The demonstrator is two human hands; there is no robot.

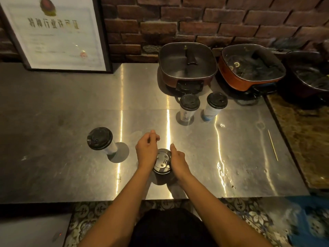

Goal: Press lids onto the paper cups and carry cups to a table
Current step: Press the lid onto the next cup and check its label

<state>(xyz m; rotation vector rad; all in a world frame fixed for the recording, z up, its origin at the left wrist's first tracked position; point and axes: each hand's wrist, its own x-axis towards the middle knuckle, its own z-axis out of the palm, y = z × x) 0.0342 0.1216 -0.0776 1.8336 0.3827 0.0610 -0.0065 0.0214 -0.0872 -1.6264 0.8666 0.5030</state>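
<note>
A paper cup with a black lid (162,161) stands on the steel counter (71,139) right in front of me. My left hand (147,148) rests against the lid's left edge with its fingers curled and raised above the rim. My right hand (178,158) presses on the lid's right edge, thumb pointing up. Three more lidded cups stand on the counter: one to the left (100,139), and two further back, the left one (189,104) beside the right one (216,101). The body of the cup under my hands is hidden.
Two square electric pans (187,63) (251,66) and a dark pot (309,73) line the brick wall at the back right. A framed certificate (55,32) leans at the back left. A thin wooden stick (272,145) lies at the right.
</note>
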